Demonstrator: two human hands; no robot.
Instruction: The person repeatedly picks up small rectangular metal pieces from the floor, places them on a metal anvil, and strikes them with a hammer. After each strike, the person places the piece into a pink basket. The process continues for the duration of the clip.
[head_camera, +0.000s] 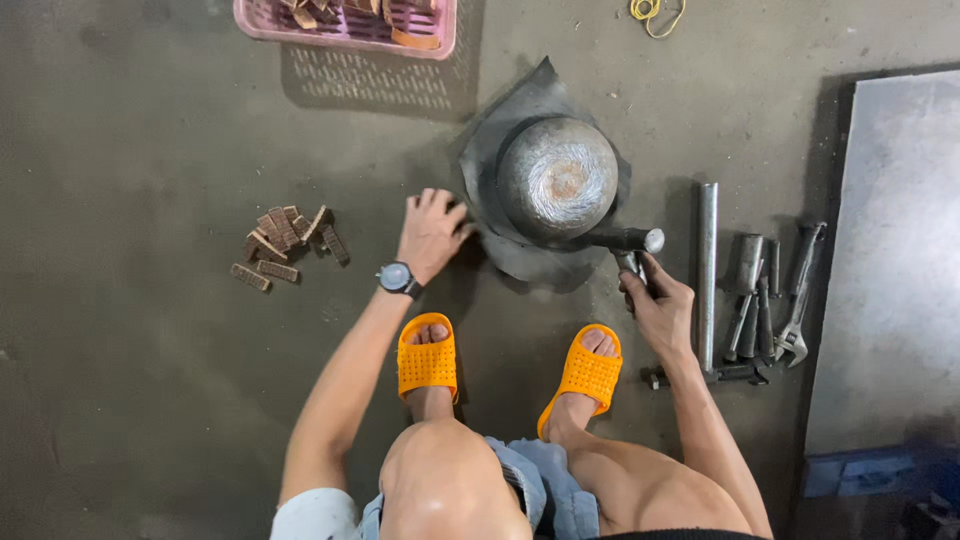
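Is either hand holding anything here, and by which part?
The right hand grips a hammer by its handle, just below the metal head. The left hand holds nothing; it rests on the floor beside the dark sheet.

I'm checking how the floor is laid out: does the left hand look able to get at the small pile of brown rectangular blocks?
Probably yes. The left hand rests on bare concrete floor, and the small pile of brown rectangular blocks lies just beside it with nothing between them.
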